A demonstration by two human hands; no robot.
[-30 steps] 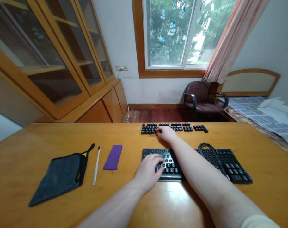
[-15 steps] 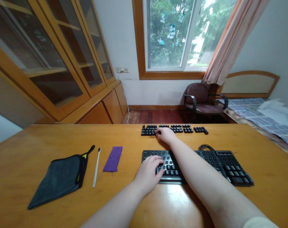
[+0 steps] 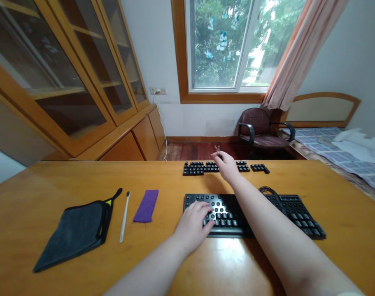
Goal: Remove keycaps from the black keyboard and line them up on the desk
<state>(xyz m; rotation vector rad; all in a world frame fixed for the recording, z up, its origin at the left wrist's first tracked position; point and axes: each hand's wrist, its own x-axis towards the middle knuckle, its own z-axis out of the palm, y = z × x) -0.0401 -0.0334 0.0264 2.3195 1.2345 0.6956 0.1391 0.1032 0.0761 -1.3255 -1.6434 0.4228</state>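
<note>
A black keyboard (image 3: 224,234) lies in front of me; many key positions on its left part show bare switch stems, while keycaps sit on its lower rows and number pad. My left hand (image 3: 195,220) rests on its left side, fingers spread, palm down. Raised above the far edge of the desk, my right hand (image 3: 228,164) pinches a small wire-pronged tool that looks like a keycap puller (image 3: 217,149). Something dark shows between the fingertips. Below and behind that hand are rows of loose black keycaps (image 3: 193,168), partly hidden by it.
On the wooden desk (image 3: 91,176), to the left, lie a folded grey cloth (image 3: 73,230), a white toothbrush (image 3: 124,218) and a purple cloth (image 3: 146,205). A coiled cable (image 3: 268,190) lies behind the keyboard. Beyond the desk stands a chair (image 3: 258,125).
My right hand has lifted from the loose keycaps and moved slightly right and up, with the wire-pronged tool now showing. The left hand stays on the keyboard.
</note>
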